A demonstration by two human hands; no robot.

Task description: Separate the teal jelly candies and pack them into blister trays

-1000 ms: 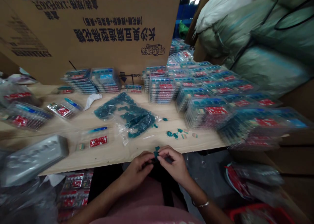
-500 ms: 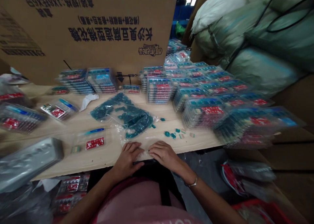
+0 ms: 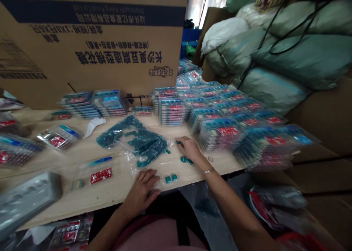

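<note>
along the near edge of the desk (image 3: 82,203), seen from your head camera, your left hand (image 3: 141,192) lies open and palm down, fingers spread, on a loose fold of clear plastic. your right hand (image 3: 191,150) reaches ahead of it toward the middle of the desk, fingers curled down and close together. a small teal piece (image 3: 179,142) sits at those fingertips, but you can't tell from this view whether it's pinched or only touched.

the spot to watch is the gap between your hands. a teal pair (image 3: 171,178) lies near the desk's near edge, just right of your left hand and closer to it than to your right. a teal cluster (image 3: 185,159) lies just below your right hand's fingers, so your right hand is the nearer one there. these pieces are too small and squat to show a clear long axis.

up and left of your right hand sits a clear bag of teal pieces (image 3: 134,141), lying open across the desk with a few loose pieces by its lower right corner. to the right, stacked blister packs (image 3: 220,131) with red labels crowd the far side of the desk. a silver tray (image 3: 27,199) lies at the left corner, and a big cardboard carton (image 3: 90,49) stands behind everything.
</note>
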